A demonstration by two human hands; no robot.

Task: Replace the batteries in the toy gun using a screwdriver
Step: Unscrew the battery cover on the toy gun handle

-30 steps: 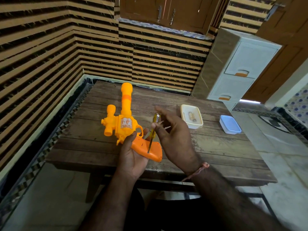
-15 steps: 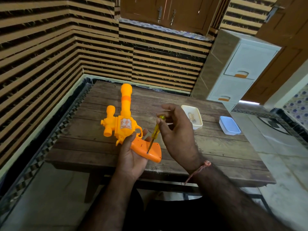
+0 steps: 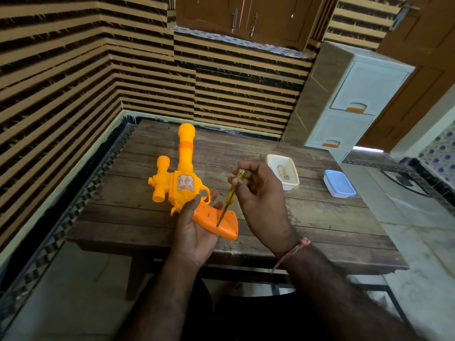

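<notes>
Toy gun [image 3: 183, 183]: grip cradled in left hand [image 3: 194, 232]. Screwdriver [image 3: 227, 200], pinched in right hand [image 3: 261, 203], had tilted further over, fingers re-gripped; tip seated at grip screw, loosening likely underway.

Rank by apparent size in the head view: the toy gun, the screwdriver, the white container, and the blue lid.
1. toy gun
2. screwdriver, longer but thinner
3. white container and blue lid: these look alike, so I leave them unranked.

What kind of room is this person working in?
Probably a room in a home, perhaps near a kitchen: wooden cupboard doors above, a plastic drawer unit in the corner, and food-style containers on the plank table.
</notes>
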